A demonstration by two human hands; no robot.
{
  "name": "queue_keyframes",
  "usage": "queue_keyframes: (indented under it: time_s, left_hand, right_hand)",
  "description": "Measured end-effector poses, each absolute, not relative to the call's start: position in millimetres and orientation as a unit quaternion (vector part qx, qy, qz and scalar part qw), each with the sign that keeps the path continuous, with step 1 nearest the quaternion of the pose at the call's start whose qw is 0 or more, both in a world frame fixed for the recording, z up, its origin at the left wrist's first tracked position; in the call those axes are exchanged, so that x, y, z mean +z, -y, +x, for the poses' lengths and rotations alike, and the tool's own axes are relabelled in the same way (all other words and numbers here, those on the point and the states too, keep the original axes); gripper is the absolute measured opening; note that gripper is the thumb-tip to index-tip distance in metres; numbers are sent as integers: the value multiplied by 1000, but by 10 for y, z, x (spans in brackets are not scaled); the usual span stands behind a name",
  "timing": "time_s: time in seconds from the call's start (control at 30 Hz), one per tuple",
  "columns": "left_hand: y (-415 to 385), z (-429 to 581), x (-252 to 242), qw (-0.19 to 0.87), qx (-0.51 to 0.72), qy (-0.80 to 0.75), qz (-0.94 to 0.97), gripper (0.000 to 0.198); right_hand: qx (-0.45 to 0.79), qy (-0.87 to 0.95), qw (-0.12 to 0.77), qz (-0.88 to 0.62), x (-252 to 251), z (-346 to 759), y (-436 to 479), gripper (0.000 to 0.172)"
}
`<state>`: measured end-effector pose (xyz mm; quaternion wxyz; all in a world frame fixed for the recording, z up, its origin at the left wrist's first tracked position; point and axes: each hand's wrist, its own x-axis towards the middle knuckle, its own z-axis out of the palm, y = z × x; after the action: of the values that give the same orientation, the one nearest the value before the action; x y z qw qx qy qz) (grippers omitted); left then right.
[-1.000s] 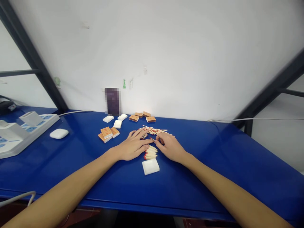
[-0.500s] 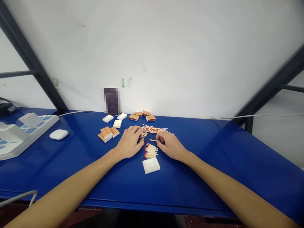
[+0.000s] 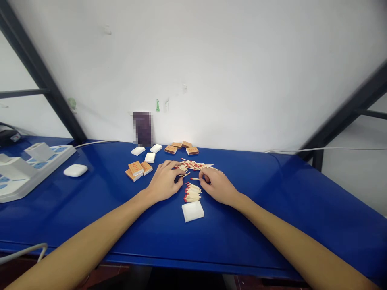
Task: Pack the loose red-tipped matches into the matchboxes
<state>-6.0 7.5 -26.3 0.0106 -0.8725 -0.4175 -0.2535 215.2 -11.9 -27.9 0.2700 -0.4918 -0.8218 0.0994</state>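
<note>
My left hand (image 3: 165, 181) is closed, with a matchstick (image 3: 186, 174) sticking out from its fingertips; whether more are under the fingers I cannot tell. Between thumb and forefinger, my right hand (image 3: 218, 186) pinches another matchstick (image 3: 194, 179), its red head pointing left. Just beyond both hands lies a loose heap of matches (image 3: 198, 165) pointing various ways. In front of them is a neater stack of matches (image 3: 192, 193), red heads to the left. A white matchbox tray (image 3: 192, 211) sits nearest me, below that stack.
Several orange matchboxes (image 3: 136, 168) lie left of my left hand and by the wall (image 3: 192, 150). White trays (image 3: 150, 157) lie behind. Farther left are a white earbud case (image 3: 75, 170) and a power strip (image 3: 60, 155). A dark blurred rectangle (image 3: 143, 129) leans on the wall.
The left fingers have shifted slightly at the edge of the heap, and a single matchstick now shows at their tips. My right hand has barely moved, still pinching its matchstick.
</note>
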Motion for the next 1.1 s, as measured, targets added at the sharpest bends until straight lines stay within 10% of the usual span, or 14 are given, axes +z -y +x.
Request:
queue_keyframes:
  time_s: [1.1]
  left_hand:
    - [-37, -70, -210, -76, -314, 314, -893, 32]
  right_hand:
    - [106, 822, 252, -499, -276, 2157, 120, 9]
